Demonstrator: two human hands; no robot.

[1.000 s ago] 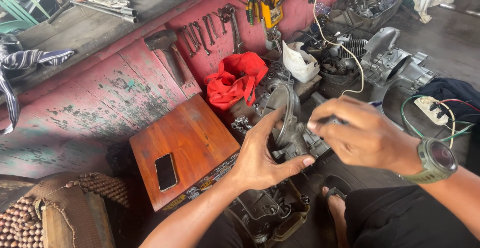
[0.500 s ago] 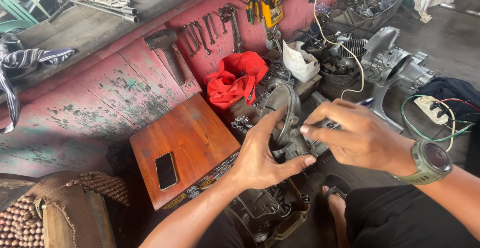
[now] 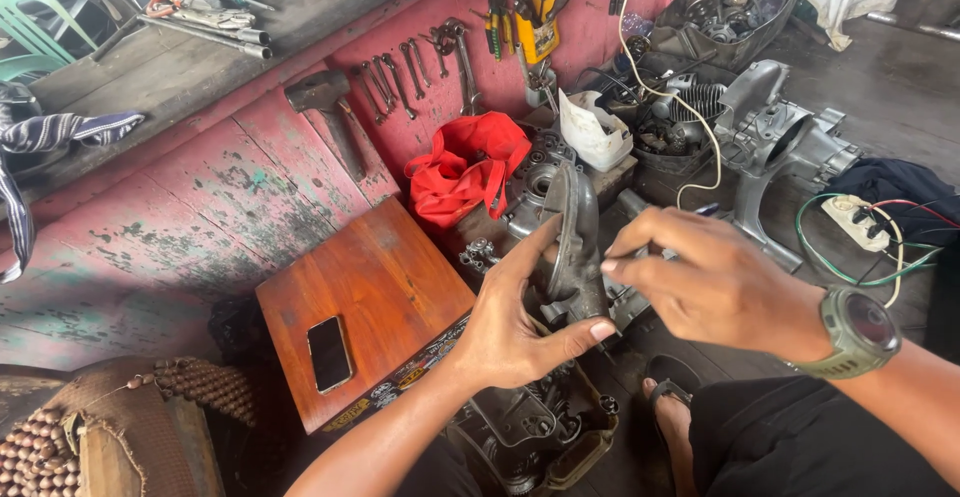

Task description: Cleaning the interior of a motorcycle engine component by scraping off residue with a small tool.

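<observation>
Left hand [image 3: 515, 322] half open, palm cupped round the grey cast-metal engine cover [image 3: 570, 247], thumb under its edge, fingers up the back; cover stands on edge, low centre. Right hand [image 3: 710, 282] w/ green watch, fingers pinched on the cover's rim; whether it grips a small tool, can't tell. Below: greasy engine casing [image 3: 530, 432]. Left: smooth red-brown wooden board [image 3: 385, 287] w/ black phone [image 3: 329, 353]. Behind: crumpled red cloth [image 3: 465, 167], steel wrenches [image 3: 400, 77] on chipped red wall.
</observation>
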